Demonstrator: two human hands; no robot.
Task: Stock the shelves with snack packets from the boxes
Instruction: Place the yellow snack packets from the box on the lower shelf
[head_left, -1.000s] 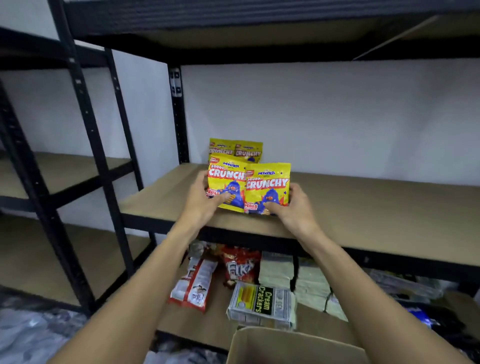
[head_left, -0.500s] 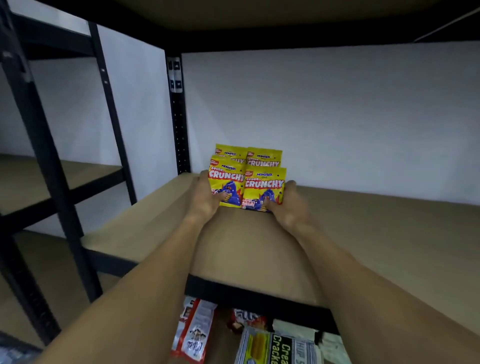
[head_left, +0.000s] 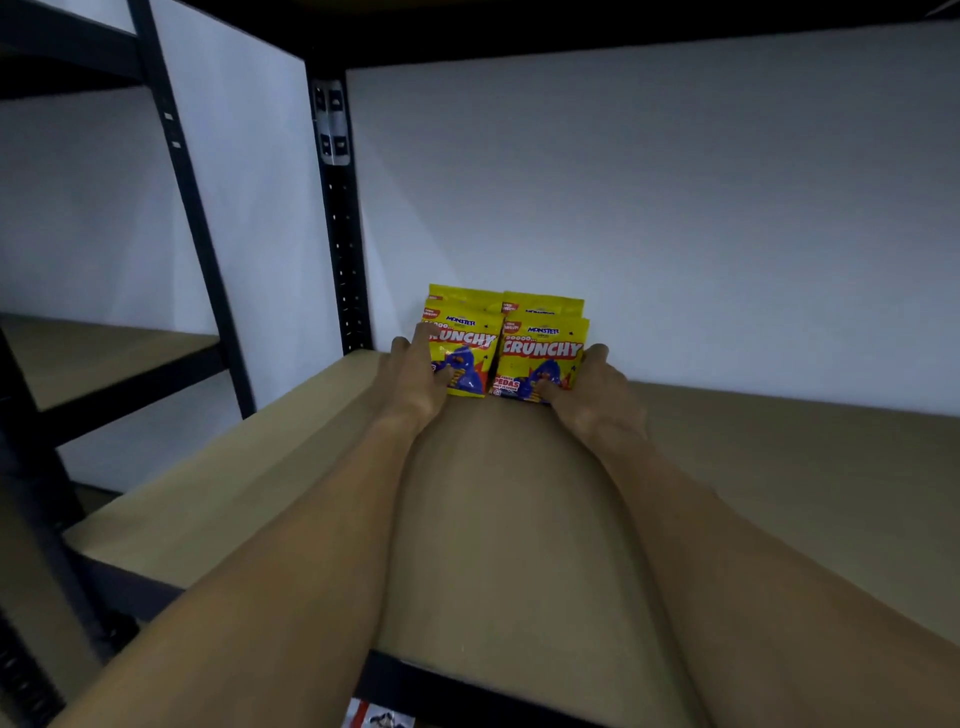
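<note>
Two yellow "Crunchy" snack packets stand upright side by side at the back of the brown shelf board, close to the white wall. My left hand holds the left front packet by its left edge, thumb on its face. My right hand holds the right front packet by its right edge, thumb on its lower front. Right behind them stand two more yellow packets, only their tops showing.
A black upright post rises just left of the packets. Another black rack with a brown shelf stands to the left. The shelf board stretches bare to the right. A red and white packet peeks from below the shelf's front edge.
Both hands have pushed the two front packets back along the shelf until they stand right against the rear pair. The camera has moved in closer, and the box and lower shelf have dropped from view.
</note>
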